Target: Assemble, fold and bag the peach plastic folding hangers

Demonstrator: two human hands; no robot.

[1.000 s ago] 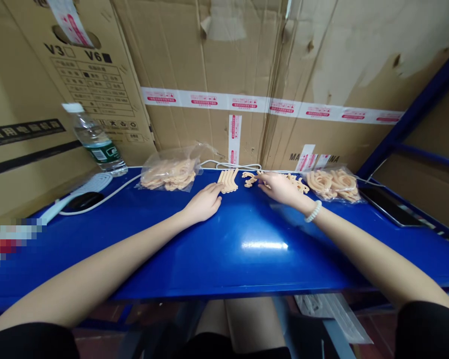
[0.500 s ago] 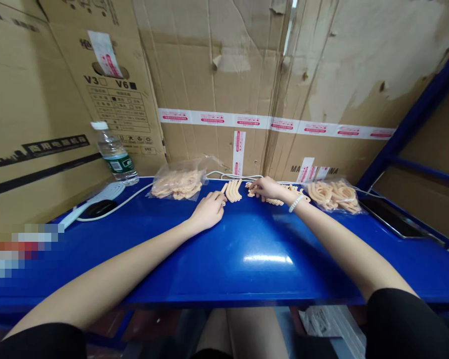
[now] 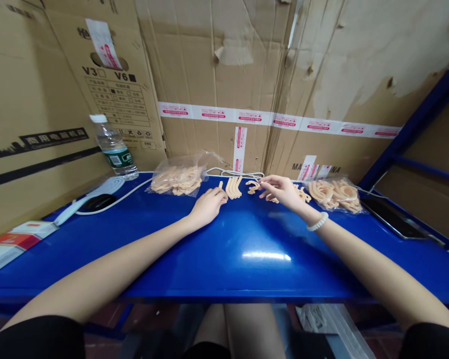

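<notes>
Several beige curved strips [image 3: 234,188] lie side by side in a row at the back middle of the blue table. My left hand [image 3: 208,207] rests just left of them, fingers bent together over one beige strip [image 3: 220,184], whose end shows above the fingertips. A beige C-shaped piece [image 3: 253,187] lies right of the row. My right hand [image 3: 280,193], with a pale beaded bracelet at the wrist, hovers beside it; its fingers are apart and nothing shows between them. More beige curved pieces [image 3: 302,193] lie partly hidden behind this hand.
Clear bags of beige pieces lie on both sides, one at left [image 3: 179,178] and one at right [image 3: 335,194]. A water bottle [image 3: 115,149], hairbrush [image 3: 93,194] and carton [image 3: 18,242] stand or lie at left. A phone [image 3: 392,218] lies at right. Cardboard walls the back.
My right hand has moved a little right and lifted, uncovering the C-shaped piece, and its fingers have spread. My left hand has barely shifted. The view has tilted slightly.
</notes>
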